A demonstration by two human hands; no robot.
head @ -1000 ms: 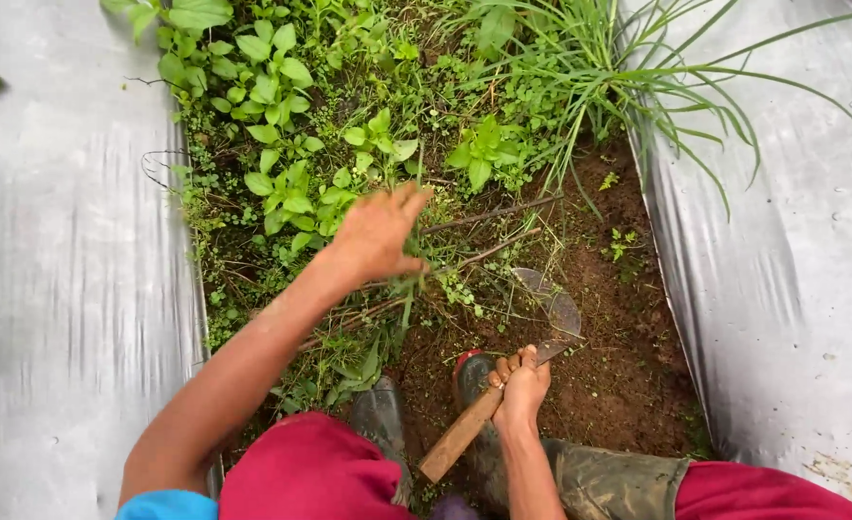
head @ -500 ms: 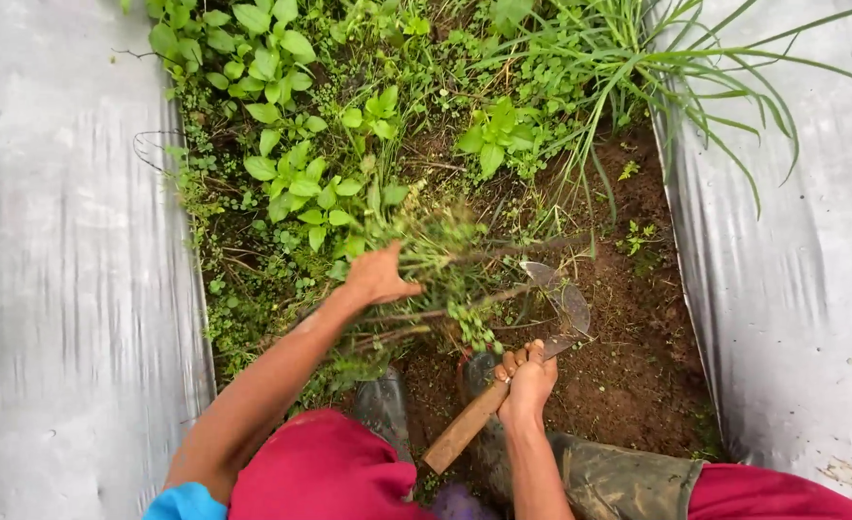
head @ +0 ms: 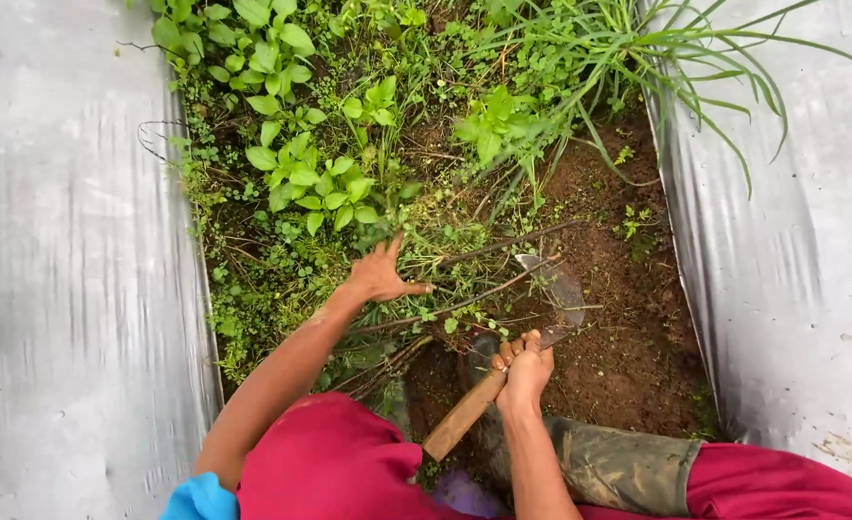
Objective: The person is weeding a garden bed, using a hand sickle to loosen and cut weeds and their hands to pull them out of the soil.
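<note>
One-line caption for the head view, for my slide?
Left hand spread on green weeds, right hand gripping a wooden-handled hoe over bare soil.

A strip of brown bare soil (head: 628, 337) runs between two silver plastic mulch sheets (head: 60, 289), left and right. Leafy green weeds (head: 301, 173) cover its far left; long grass (head: 638, 58) grows far right.

Place: an outdoor farm plot, a furrow between raised beds.
Ground: bare brown soil (head: 628, 337) just right of the right hand (head: 524, 371).
Covers: silver plastic mulch sheets (head: 60, 270) well out to either side of both hands.
Growth: leafy weeds (head: 301, 173) and long grass (head: 638, 48) beyond the left hand (head: 378, 274).
Tool: a wooden-handled hoe (head: 503, 371) in the right hand.
</note>
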